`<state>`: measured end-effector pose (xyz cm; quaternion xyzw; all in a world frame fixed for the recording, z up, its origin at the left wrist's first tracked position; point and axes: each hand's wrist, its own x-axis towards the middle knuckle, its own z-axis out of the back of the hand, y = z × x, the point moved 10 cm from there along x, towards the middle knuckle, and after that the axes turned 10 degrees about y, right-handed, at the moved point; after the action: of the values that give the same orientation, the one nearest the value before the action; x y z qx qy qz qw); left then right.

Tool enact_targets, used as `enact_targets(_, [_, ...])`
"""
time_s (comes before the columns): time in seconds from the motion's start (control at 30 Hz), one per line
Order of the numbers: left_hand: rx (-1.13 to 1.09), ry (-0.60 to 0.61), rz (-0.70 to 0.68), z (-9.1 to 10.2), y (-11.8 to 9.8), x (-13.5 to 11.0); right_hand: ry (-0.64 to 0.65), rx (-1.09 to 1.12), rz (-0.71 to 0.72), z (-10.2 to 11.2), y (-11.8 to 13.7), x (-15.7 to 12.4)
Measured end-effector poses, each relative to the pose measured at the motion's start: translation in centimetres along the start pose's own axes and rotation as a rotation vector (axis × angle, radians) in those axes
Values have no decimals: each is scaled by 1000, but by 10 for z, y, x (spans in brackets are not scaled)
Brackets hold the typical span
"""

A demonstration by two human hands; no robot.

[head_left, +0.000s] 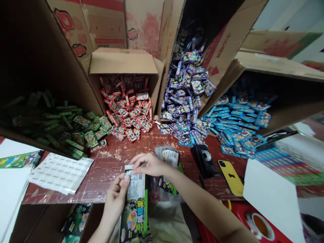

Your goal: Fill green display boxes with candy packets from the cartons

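Observation:
My left hand (116, 195) grips the side of a long printed packet (135, 202) that stands upright over the table's front edge. My right hand (148, 164) pinches the packet's top, where a white label sits. Both hands are closed on it. Behind the right hand lie more clear-wrapped packets (169, 157). A white sheet of labels (59, 172) lies to the left of my hands.
Four tipped cardboard boxes spill small packs onto the red table (106, 182): green (73, 130), red (128, 113), purple (186, 98), blue (236, 121). A black tape dispenser (204, 160) and a yellow phone (231, 177) lie to the right. White paper (272, 199) covers the right corner.

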<state>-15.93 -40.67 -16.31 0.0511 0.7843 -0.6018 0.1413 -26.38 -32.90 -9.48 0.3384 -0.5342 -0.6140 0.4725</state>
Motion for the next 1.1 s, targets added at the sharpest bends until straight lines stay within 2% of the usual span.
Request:
enact_targets(0.07, [-17, -1, 19, 4, 4, 0, -2, -124, -11, 4, -8, 8])
enact_targets(0.2, [-20, 8, 7, 8, 4, 1, -299, -528, -173, 50, -37, 42])
enact_targets(0.23, [-2, -3, -7, 9, 1, 0, -341, -609, -220, 59, -46, 52])
enact_targets(0.33, [74, -42, -65, 13, -13, -6, -376, -668, -258, 74, -68, 75])
enact_targets(0.43, [169, 32, -113, 8, -29, -8, -442, -564, -210, 89, -73, 68])
enact_targets(0.53, [241, 128, -146, 2, -38, -1, -488, -407, -170, 102, -62, 40])
enact_targets(0.7, [224, 66, -204, 4, -37, 13, -544, 231, -27, 103, -19, 0])
enact_targets(0.8, [168, 75, -185, -5, -28, 12, -548, 362, -9, 94, 8, -4])
enact_targets(0.9, [142, 30, -194, -8, -29, 3, -389, 460, -112, 68, 17, 5])
enact_targets(0.97, [144, -14, -211, -8, -33, -5, -345, 523, -155, 54, 20, 8])
enact_targets(1.1, [167, -47, -201, -8, -38, -14, -432, 571, -1, 45, 44, 10])
